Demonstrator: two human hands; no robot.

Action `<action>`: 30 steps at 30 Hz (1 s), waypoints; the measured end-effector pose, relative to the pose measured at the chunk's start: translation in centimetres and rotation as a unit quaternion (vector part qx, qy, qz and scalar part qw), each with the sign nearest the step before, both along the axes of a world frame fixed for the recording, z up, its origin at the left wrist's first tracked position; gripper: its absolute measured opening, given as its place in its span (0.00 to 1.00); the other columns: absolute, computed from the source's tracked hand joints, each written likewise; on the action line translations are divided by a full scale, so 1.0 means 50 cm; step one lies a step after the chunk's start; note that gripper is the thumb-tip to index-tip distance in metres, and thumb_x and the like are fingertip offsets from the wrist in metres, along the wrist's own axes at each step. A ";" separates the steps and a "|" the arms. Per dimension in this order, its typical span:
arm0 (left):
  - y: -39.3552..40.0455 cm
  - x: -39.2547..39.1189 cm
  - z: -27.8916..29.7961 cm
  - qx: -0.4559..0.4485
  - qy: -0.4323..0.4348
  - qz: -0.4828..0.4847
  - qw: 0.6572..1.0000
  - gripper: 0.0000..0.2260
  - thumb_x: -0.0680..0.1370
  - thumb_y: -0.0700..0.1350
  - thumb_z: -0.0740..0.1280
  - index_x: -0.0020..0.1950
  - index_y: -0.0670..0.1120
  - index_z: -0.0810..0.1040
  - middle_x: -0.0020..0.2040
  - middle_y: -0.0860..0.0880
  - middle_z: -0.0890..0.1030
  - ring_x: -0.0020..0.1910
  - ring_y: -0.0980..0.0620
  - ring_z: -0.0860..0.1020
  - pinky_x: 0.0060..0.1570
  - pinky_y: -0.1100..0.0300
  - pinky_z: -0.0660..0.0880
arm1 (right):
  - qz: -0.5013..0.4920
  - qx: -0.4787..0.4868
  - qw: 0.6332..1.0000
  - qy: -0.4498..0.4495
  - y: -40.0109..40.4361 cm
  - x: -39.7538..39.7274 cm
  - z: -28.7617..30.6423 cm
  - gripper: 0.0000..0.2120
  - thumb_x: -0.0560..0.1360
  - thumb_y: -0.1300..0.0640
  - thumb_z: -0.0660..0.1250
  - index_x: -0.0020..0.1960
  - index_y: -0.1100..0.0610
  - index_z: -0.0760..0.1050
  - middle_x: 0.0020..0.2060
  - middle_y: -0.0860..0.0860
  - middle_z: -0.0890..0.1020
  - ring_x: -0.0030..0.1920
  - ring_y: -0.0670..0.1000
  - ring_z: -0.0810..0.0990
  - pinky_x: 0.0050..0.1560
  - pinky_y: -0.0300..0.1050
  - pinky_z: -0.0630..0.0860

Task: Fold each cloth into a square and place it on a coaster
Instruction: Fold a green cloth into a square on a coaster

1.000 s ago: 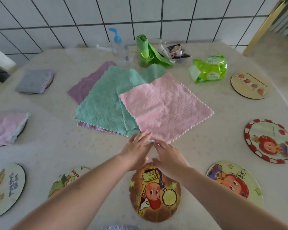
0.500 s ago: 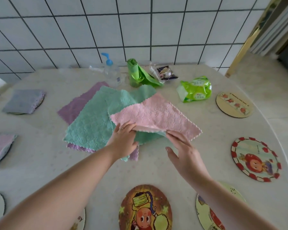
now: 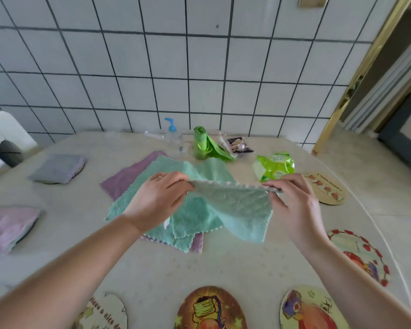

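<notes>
My left hand (image 3: pixel 157 200) and my right hand (image 3: pixel 292 205) each pinch a top corner of one cloth (image 3: pixel 242 210), holding it in the air above the table. Its side facing me is pale teal and it hangs slack between the hands. Under it lies a pile of a teal cloth (image 3: pixel 171 172) over a purple cloth (image 3: pixel 128 179). A folded grey cloth (image 3: pixel 57 168) and a folded pink cloth (image 3: pixel 7 226) lie on coasters at the left. Bare picture coasters lie at the near edge (image 3: pixel 209 309) and at the right (image 3: pixel 363 255).
Along the tiled wall stand a pump bottle (image 3: pixel 172 136), a green bag roll (image 3: pixel 201 143), a dark packet (image 3: pixel 239 144) and a green wipes packet (image 3: pixel 274 166). More coasters lie at the near right (image 3: pixel 311 309), near left (image 3: pixel 105 314) and far right (image 3: pixel 328 188).
Both hands took the pink cloth by its near corner, lifted it off the pile and moved apart; its teal side now faces me. The view has tilted up.
</notes>
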State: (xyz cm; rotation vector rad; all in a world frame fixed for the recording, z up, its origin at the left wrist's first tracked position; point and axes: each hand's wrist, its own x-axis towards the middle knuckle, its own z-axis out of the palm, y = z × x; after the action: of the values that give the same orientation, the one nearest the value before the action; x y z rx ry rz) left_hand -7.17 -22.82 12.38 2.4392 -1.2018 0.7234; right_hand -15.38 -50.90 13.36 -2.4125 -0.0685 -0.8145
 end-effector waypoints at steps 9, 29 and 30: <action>0.150 -0.040 0.035 -0.095 0.111 0.127 0.981 0.13 0.73 0.40 0.70 0.56 0.47 0.74 0.48 0.52 0.82 0.46 0.51 0.80 0.43 0.59 0.75 | -0.015 0.067 0.997 0.030 0.061 0.014 0.058 0.08 0.72 0.65 0.69 0.47 0.55 0.81 0.43 0.40 0.74 0.44 0.35 0.75 0.43 0.20 0.64; 0.453 -0.181 -0.013 -0.390 0.361 0.215 0.819 0.09 0.73 0.47 0.68 0.40 0.63 0.80 0.38 0.60 0.81 0.39 0.55 0.78 0.43 0.57 0.76 | 0.073 0.375 0.890 0.249 0.315 -0.033 -0.074 0.08 0.78 0.50 0.62 0.47 0.53 0.77 0.45 0.51 0.81 0.47 0.50 0.81 0.53 0.57 0.76; 0.460 -0.200 -0.034 -0.375 0.372 0.222 0.819 0.11 0.74 0.46 0.68 0.40 0.64 0.80 0.38 0.61 0.81 0.37 0.59 0.78 0.40 0.63 0.76 | 0.070 0.367 0.887 0.273 0.325 -0.049 -0.101 0.11 0.77 0.47 0.62 0.50 0.53 0.77 0.48 0.51 0.82 0.51 0.52 0.80 0.55 0.57 0.75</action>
State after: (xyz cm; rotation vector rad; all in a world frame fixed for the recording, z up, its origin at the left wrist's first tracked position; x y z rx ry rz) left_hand -17.16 0.18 10.68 1.9544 0.0010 0.1982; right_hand -17.85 -34.66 8.32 -1.7875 0.2435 -0.0303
